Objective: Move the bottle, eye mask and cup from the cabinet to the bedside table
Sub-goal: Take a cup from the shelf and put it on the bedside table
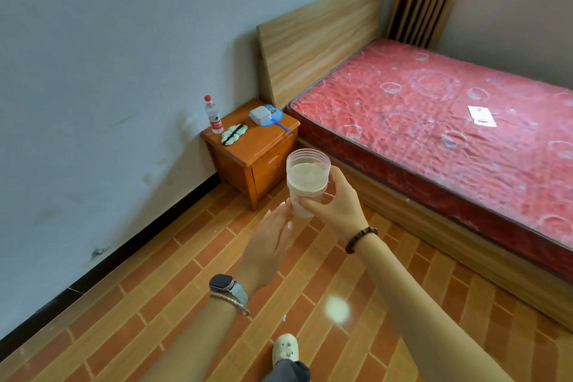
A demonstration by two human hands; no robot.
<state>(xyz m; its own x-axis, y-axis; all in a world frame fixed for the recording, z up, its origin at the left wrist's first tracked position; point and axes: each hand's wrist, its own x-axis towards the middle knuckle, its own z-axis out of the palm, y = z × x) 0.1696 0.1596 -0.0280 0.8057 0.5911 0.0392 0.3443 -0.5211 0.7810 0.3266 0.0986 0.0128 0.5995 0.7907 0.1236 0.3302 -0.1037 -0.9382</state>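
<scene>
A translucent plastic cup (307, 177) with pale liquid is held upright in mid-air, in front of the bedside table (257, 155). My right hand (335, 198) grips its lower part from the right. My left hand (269, 242) touches the cup's base from the left with its fingertips. On the wooden bedside table stand a clear water bottle (214, 116) with a red cap and red label at the back left corner, and a pale green eye mask (234, 133) lies beside it.
A white box (259, 115) on a blue fan-like item (276, 117) lies on the table's right half. A bed with a red mattress (434, 121) and wooden headboard (319, 37) stands right of the table. Grey wall on the left, brick-pattern floor below.
</scene>
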